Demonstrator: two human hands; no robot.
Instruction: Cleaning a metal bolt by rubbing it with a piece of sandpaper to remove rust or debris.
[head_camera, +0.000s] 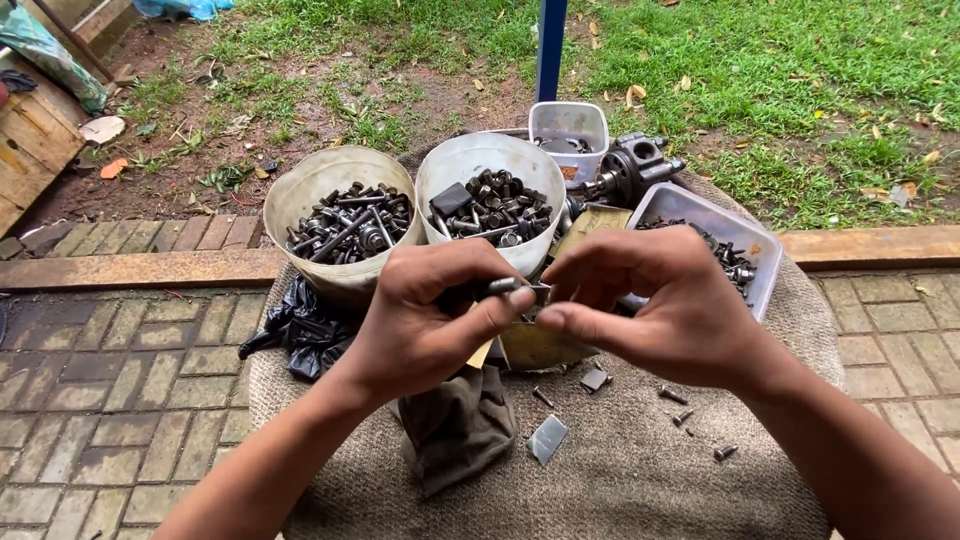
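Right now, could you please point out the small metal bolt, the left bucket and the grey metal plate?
small metal bolt (512, 287), head view, its head.
left bucket (300, 185), head view, its rim.
grey metal plate (547, 439), head view, its middle.

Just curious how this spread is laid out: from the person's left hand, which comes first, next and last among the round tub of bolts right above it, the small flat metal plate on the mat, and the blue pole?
From the left hand:
1. Round tub of bolts, just above the hand.
2. Flat metal plate, below and to the right on the mat.
3. Blue pole, far back on the grass.
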